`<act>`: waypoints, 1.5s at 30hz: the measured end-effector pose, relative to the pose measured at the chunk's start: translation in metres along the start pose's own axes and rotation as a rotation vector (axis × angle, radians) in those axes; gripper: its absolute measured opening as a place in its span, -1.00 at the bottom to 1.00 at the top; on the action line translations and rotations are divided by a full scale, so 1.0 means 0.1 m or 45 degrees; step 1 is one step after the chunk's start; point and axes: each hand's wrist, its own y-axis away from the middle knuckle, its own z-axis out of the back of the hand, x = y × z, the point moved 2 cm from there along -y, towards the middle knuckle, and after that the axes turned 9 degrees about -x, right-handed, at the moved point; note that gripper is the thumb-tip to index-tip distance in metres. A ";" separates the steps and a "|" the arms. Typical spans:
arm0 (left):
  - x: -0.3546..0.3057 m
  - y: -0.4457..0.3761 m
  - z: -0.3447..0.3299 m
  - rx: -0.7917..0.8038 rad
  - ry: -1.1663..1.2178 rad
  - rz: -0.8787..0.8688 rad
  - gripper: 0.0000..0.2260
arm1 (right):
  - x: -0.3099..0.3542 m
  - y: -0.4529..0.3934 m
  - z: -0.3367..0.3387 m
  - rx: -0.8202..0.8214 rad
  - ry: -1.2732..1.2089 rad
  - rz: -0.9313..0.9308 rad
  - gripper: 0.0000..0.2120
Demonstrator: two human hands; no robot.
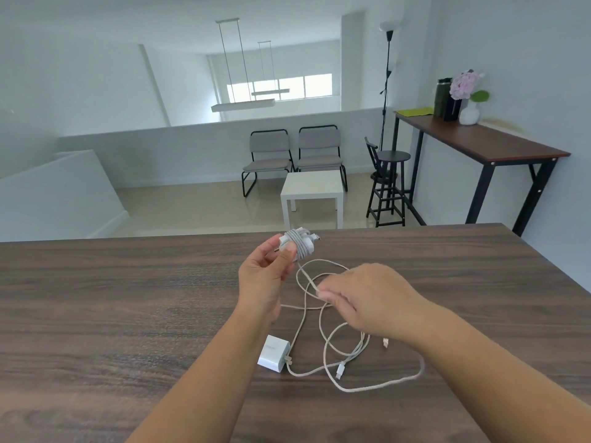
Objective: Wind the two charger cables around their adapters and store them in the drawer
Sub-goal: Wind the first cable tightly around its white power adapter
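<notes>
A white adapter point(295, 243), already wrapped in several grey turns of cable, is held above the wooden table point(128, 298) by the left hand point(267, 273), thumb and fingers gripping it. From it the cable point(305, 276) runs toward 4 o'clock to the right hand point(367, 298), which pinches it. At 6 o'clock the second adapter point(273, 353) lies flat on the table, its loose cable point(383, 383) looping toward 3 o'clock beneath the right forearm.

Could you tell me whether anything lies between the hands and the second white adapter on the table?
Nothing solid does. The square white adapter lies bare on the dark wooden table, below the left hand; only loose white cable trails beside it.
</notes>
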 end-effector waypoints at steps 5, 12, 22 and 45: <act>-0.09 0.10 -0.01 0.108 -0.417 -0.328 -0.69 | -0.24 -0.14 0.23 -0.126 -0.027 -0.042 -0.71; -0.24 0.22 -0.07 0.309 -0.943 -0.770 -0.65 | -0.47 -0.25 0.28 -0.175 0.301 -0.127 -0.72; -0.28 0.15 0.00 0.444 -1.179 -0.707 -0.66 | -0.55 -0.23 -0.13 -0.399 0.451 -0.068 -0.94; -0.28 0.28 -0.09 0.779 0.091 0.137 -0.51 | -0.30 -0.21 -0.21 -0.405 -2.061 -0.905 -0.87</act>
